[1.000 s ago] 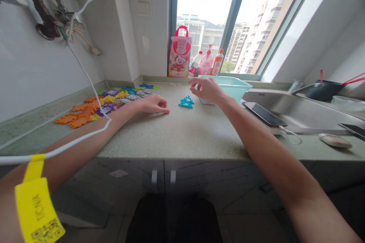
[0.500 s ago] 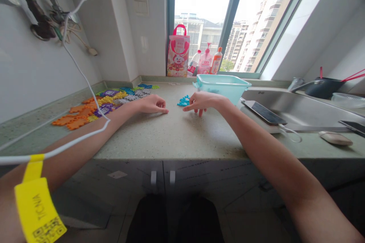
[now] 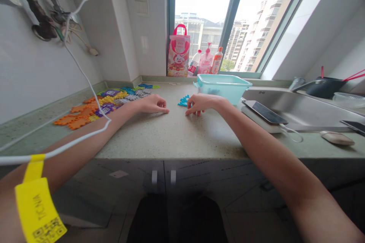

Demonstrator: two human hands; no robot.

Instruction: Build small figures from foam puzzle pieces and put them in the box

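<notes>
A small cluster of blue interlocking foam pieces [image 3: 183,101] lies on the speckled green counter [image 3: 176,136]. My right hand [image 3: 202,103] rests right beside it and partly over it. Its fingers curl down to the counter and the thumb and fingertips close on the cluster's right edge. My left hand [image 3: 154,104] lies on the counter a little to the left, loosely curled with nothing visible in it. Behind the right hand stands a light teal plastic tub [image 3: 222,87]. Many orange, yellow, purple and blue foam pieces [image 3: 99,106] are spread along the counter's left side.
A phone [image 3: 264,111] on a cable lies at the sink's edge [image 3: 299,110]; a second phone [image 3: 352,126] and a pale soap-like lump [image 3: 336,138] sit further right. A pink bag [image 3: 178,57] and bottles [image 3: 209,62] stand on the window sill. A white cable [image 3: 85,79] hangs across my left arm.
My right hand came down from above the tub onto the counter and closed on the blue pieces, covering part of them. The left hand has stayed put.
</notes>
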